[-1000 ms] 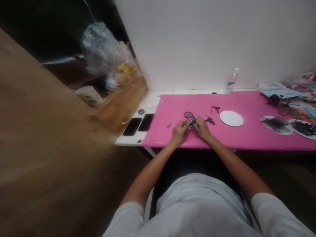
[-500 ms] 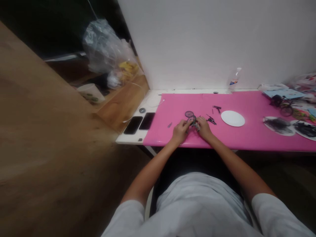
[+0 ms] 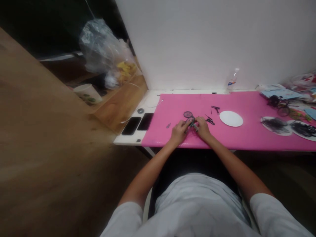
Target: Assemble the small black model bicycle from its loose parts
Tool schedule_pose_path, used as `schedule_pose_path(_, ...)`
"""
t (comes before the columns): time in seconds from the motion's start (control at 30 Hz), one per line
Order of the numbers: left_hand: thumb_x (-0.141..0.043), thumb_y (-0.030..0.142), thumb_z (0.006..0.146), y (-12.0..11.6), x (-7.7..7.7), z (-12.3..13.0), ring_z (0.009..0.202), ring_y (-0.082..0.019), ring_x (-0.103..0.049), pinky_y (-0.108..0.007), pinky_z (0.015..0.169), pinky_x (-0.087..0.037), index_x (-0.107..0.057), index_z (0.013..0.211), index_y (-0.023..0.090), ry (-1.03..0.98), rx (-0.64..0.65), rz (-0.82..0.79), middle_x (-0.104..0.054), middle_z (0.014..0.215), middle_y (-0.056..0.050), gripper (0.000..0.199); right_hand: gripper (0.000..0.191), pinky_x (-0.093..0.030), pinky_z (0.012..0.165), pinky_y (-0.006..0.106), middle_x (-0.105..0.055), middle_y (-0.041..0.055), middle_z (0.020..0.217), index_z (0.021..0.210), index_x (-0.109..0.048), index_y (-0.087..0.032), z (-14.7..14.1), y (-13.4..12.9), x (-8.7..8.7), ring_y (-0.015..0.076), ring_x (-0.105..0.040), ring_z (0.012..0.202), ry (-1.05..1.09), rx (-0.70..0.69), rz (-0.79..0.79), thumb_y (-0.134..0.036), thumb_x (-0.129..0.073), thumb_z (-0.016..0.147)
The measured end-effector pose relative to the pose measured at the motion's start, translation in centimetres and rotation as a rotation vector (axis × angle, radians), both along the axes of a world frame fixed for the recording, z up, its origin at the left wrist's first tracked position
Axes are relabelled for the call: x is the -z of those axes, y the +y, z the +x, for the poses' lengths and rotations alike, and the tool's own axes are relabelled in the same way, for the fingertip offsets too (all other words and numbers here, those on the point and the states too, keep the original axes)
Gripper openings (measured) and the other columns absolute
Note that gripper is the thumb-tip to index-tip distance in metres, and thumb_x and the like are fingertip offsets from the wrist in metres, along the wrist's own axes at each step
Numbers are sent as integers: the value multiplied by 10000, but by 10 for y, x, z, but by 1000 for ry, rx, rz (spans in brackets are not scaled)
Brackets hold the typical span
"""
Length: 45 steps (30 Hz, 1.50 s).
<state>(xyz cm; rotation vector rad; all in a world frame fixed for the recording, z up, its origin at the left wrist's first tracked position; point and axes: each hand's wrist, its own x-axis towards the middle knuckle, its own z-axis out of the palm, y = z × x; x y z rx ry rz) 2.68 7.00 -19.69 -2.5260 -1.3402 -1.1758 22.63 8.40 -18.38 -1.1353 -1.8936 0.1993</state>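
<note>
Both hands meet over the pink table cover point(image 3: 170, 138), close to its front edge. My left hand point(image 3: 179, 132) is closed on the left side of a small dark wheeled piece point(image 3: 191, 122). My right hand point(image 3: 202, 128) pinches the same piece from the right; its fine details are too small to make out. A loose dark wheel point(image 3: 188, 114) lies just beyond my left hand. To the right of my right hand lie thin black parts point(image 3: 210, 120) and another black part point(image 3: 216, 109). A small grey piece point(image 3: 168, 125) rests to the left.
A white plate point(image 3: 231, 118) lies right of the hands. Farther right are plates of black parts point(image 3: 276, 125) and a small black bicycle model point(image 3: 278, 103). A bottle point(image 3: 232, 80) stands by the wall. Two phones point(image 3: 131, 125) lie on the left, near a round grey object point(image 3: 140, 111).
The view has shifted slightly, moving the table items a little to the left in the picture. Both hands remain on the small piece, with only slight finger movement.
</note>
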Motion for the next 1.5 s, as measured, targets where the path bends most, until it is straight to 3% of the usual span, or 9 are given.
schedule_pose_path(0.23, -493, 346, 1088, -2, -3, -1, 789, -137, -576, -217, 648, -419, -644, 1457, 289, 3, -2, -16, -580, 976, -49, 402, 133, -474, 844, 404, -635, 89, 896, 850, -573, -227, -1, 5, 3, 281, -542, 908, -9, -81, -25, -166, -502, 945)
schedule_pose_path(0.53, -514, 330, 1080, -4, -7, 0, 828, -140, -582, -214, 683, -448, -616, 1484, 304, 43, -5, -72, -575, 997, -48, 418, 59, -455, 790, 401, -649, 88, 898, 901, -624, -215, 1, 1, 1, 292, -548, 918, -2, 3, 4, -187, -573, 914)
schedule_pose_path(0.93, -509, 350, 1088, -3, -5, -1, 809, -134, -579, -216, 668, -441, -629, 1467, 288, 1, 2, -35, -576, 993, -46, 403, 148, -475, 850, 411, -638, 94, 915, 848, -584, -229, -1, 3, 3, 292, -536, 951, -37, -70, -33, -170, -505, 958)
schedule_pose_path(1.23, -505, 361, 1090, -3, -4, -1, 805, -130, -576, -209, 671, -442, -626, 1469, 287, 6, 5, -35, -582, 980, -45, 405, 85, -457, 794, 409, -655, 94, 912, 884, -613, -222, 0, 1, 1, 301, -541, 938, -28, 6, -2, -189, -556, 938)
schedule_pose_path(1.5, -503, 340, 1088, -1, -5, 0, 806, -137, -584, -222, 684, -457, -618, 1477, 274, 13, -4, -46, -585, 995, -51, 411, 137, -468, 835, 410, -651, 94, 907, 854, -603, -226, 0, 4, 3, 300, -538, 949, -49, -37, -41, -155, -532, 947)
